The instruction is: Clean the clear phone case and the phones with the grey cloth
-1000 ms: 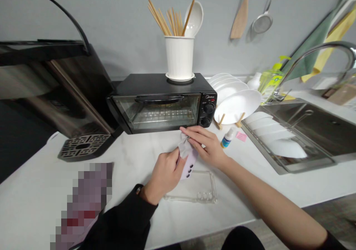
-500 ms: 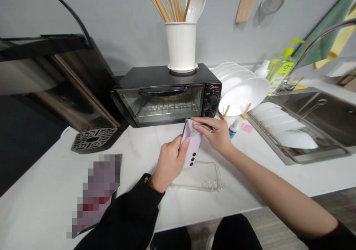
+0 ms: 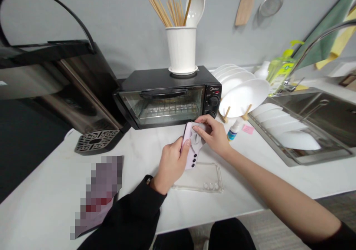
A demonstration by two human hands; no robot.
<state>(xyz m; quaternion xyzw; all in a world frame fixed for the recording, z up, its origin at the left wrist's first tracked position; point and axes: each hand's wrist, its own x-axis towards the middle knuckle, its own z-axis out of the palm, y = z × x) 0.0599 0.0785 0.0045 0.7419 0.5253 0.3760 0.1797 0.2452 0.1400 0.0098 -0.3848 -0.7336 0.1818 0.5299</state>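
Observation:
A lilac phone (image 3: 190, 160) is held above the counter, its back with three camera lenses facing up. My left hand (image 3: 171, 161) is closed round its left side, thumb on the back. Pinched in the fingers of my right hand (image 3: 213, 133) is a grey cloth (image 3: 196, 136), which lies against the upper part of the phone's back. Below the phone, a clear phone case (image 3: 198, 187) rests on the white counter. A small spray bottle (image 3: 233, 130) stands just right of my right hand.
Behind my hands is a black toaster oven (image 3: 167, 105) with a white cup (image 3: 182, 48) on top. Plates (image 3: 241, 96) and a sink (image 3: 319, 120) are at the right. A coffee machine (image 3: 94, 142) and a partly pixelated flat object (image 3: 102, 183) are at the left.
The cloth has come down flatter over the phone's back, and my right hand has shifted slightly. The whole view has moved a little. My left hand keeps its hold on the phone.

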